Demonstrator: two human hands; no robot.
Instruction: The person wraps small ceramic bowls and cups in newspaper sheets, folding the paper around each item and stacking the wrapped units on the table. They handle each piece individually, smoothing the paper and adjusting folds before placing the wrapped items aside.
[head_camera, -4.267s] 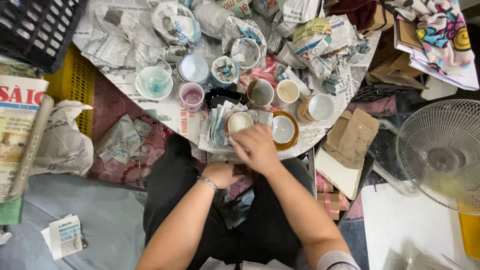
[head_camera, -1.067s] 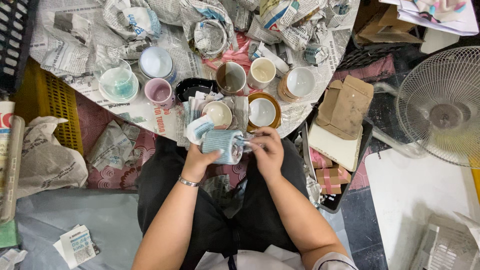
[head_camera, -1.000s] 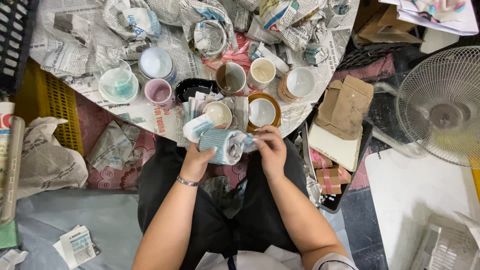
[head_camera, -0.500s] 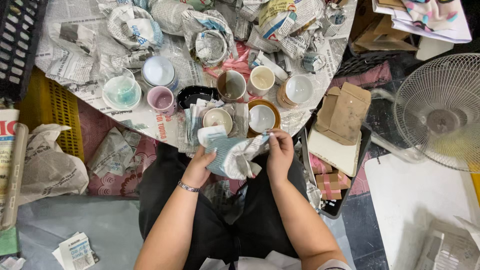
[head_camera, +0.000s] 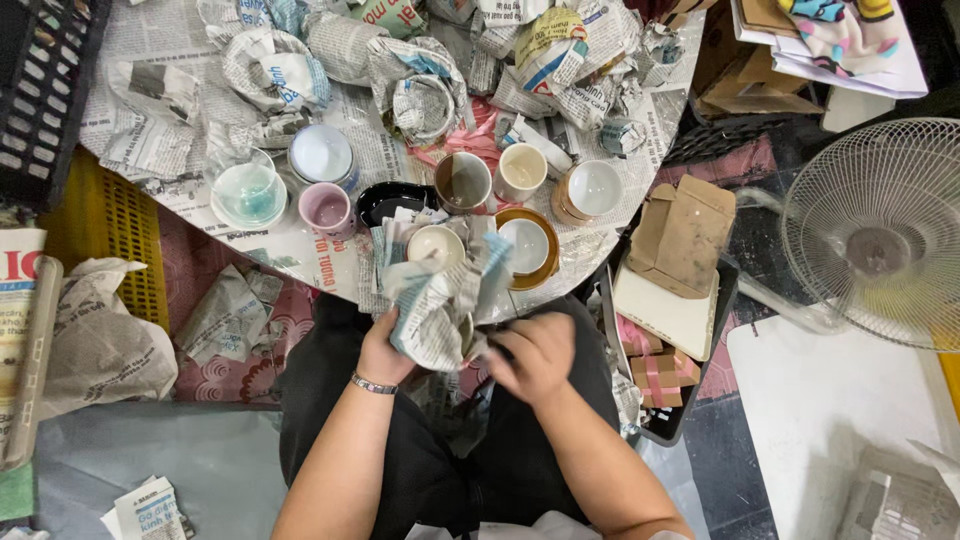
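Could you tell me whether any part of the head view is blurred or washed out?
In the head view, the right hand is motion-blurred beside the newspaper bundle; the left hand looks sharper; the cups and table are evenly lit, without strong glare.

1. Both forearms are bare from elbow to wrist; no sleeves reach them.
2. Left hand (head_camera: 385, 348): no rings visible. A thin metal-link bracelet (head_camera: 374, 385), silver-toned with darker links, circles the left wrist.
3. Right hand (head_camera: 538, 355): no ring, watch or band visible; the hand is blurred.
4. Legs are covered by black trousers (head_camera: 330, 420), plain, with soft folds at the near side.
5. A strip of pale, whitish garment (head_camera: 545, 526) shows at the near edge of the frame, between the 2 arms; its cut cannot be told.
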